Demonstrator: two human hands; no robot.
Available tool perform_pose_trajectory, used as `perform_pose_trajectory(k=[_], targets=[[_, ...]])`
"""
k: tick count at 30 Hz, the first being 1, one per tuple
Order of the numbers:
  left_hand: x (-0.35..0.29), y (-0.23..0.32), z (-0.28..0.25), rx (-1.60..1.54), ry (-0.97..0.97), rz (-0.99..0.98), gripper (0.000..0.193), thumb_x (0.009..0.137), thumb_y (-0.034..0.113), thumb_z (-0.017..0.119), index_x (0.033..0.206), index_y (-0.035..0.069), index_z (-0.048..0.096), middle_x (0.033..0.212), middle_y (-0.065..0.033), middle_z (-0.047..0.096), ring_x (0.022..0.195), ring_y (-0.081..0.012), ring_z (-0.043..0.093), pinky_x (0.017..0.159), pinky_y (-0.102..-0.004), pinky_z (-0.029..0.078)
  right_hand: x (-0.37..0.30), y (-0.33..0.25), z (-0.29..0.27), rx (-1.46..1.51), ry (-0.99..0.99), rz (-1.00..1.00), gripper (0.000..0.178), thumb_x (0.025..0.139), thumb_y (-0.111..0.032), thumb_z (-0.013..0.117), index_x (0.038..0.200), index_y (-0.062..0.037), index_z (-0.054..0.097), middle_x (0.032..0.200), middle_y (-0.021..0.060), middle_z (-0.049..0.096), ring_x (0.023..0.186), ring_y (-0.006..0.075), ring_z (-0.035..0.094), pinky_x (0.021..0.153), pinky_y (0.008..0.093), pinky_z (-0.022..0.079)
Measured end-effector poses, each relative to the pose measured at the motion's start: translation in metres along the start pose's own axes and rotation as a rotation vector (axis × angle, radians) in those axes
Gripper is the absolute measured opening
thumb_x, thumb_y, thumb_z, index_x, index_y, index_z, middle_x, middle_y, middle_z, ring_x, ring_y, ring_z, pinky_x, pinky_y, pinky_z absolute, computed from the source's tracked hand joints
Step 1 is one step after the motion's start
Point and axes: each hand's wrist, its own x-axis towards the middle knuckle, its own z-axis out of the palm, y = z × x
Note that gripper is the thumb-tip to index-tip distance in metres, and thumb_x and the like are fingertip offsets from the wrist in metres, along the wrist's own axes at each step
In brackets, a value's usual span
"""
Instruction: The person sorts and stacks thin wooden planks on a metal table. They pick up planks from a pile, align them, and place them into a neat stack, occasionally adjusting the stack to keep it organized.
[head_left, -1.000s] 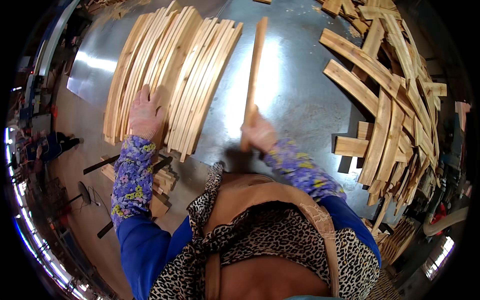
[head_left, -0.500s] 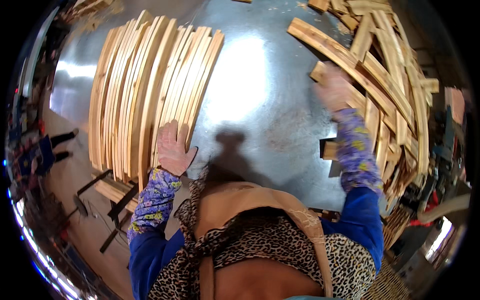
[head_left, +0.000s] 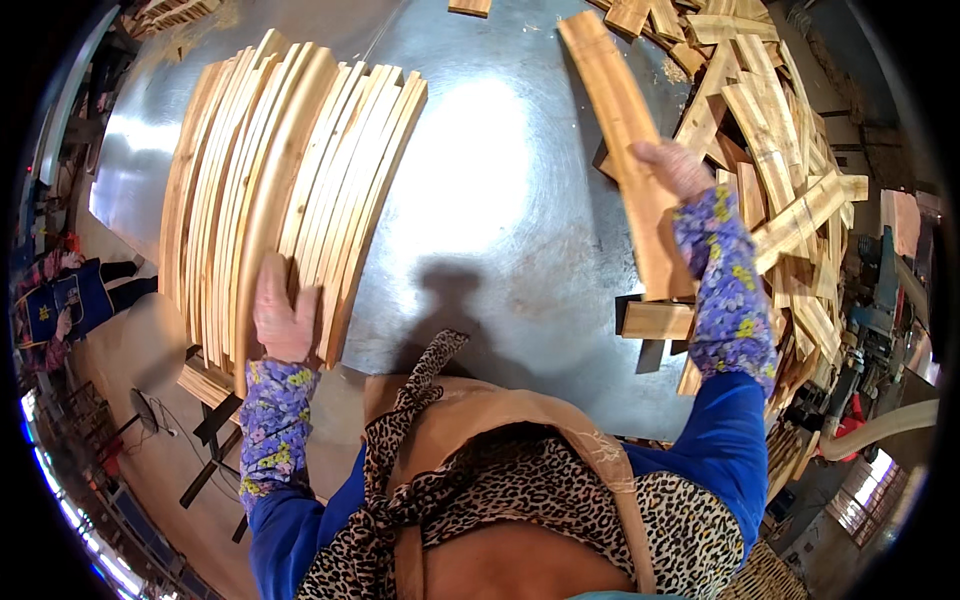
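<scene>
My left hand [head_left: 285, 315] rests on the near part of a row of wooden boards [head_left: 205, 200] standing on edge side by side. Its fingers lie stretched along a wider board [head_left: 290, 150] that leans and shows its face, and the thumb is held apart. To the right, my right hand [head_left: 682, 172] grips a wide wooden board [head_left: 625, 110] by its right edge, thumb on the upper face, other fingers hidden beneath. This board slants beside a loose heap of boards [head_left: 770, 130]. A short wooden block [head_left: 657, 320] lies below its near end.
A shiny metal table [head_left: 470, 170] lies between row and heap. One small wood piece [head_left: 470, 7] sits at its far edge. A dark metal stand [head_left: 215, 450] is at lower left, and another person [head_left: 65, 305] is at the far left.
My right hand has taken hold of a wide board by the heap, and the board has swung more upright in view. My left hand has slid left along the row, its fingers closer together.
</scene>
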Motion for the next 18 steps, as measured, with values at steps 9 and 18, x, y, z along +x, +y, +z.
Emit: perform_pose_trajectory(k=[9, 18], targets=[[-0.019, 0.044, -0.002, 0.414, -0.261, 0.598, 0.065, 0.085, 0.019, 0.076, 0.144, -0.004, 0.059, 0.146, -0.0234, 0.057, 0.14, -0.0441, 0.051, 0.126, -0.0614, 0.032, -0.076, 0.055, 0.283, -0.1, 0.097, -0.372, 0.071, 0.1, -0.04, 0.071, 0.155, 0.0012, 0.053, 0.127, 0.0298, 0.074, 0.116, 0.0437, 0.073, 0.104, 0.0484, 0.058], [-0.042, 0.025, 0.039, 0.424, -0.354, 0.448, 0.062, 0.082, 0.028, 0.078, 0.136, 0.003, 0.061, 0.135, -0.0158, 0.064, 0.133, -0.0386, 0.057, 0.124, -0.0589, 0.038, -0.145, 0.006, 0.366, -0.345, 0.208, -0.312, 0.09, 0.094, -0.039, 0.072, 0.167, -0.0018, 0.036, 0.158, 0.0286, 0.054, 0.141, 0.0473, 0.055, 0.12, 0.0538, 0.048]])
